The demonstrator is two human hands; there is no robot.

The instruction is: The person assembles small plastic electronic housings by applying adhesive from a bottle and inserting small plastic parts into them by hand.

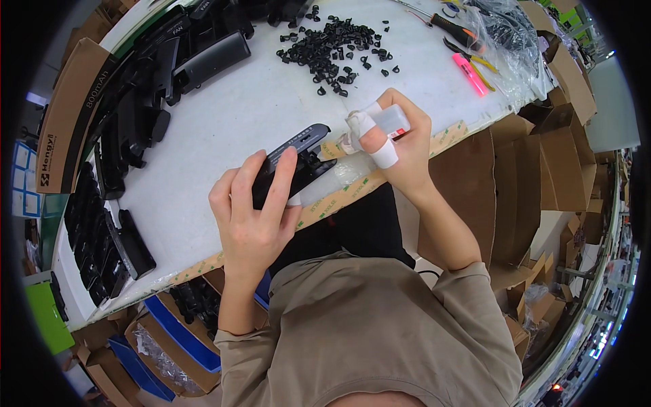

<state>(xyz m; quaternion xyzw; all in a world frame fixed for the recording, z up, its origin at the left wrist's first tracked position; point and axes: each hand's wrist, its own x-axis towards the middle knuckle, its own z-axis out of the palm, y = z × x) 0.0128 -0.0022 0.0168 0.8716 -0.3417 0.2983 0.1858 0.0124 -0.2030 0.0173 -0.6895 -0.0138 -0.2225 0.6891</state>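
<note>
Left hand (254, 210): a long black plastic housing (293, 157) is being gripped firmly, angled over the table edge (203, 264) for access.
Right hand (397, 139): a small white bottle (392, 122) is being held closed-fisted, tipped toward the housing's end.

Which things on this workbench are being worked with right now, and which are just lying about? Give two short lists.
In use:
left hand gripping a black plastic housing
right hand, fingers taped, holding a small white bottle at the housing's end

Lying about:
heap of small black clips
rows of black housings
screwdriver
pink marker
clear plastic bag
cardboard boxes
</note>
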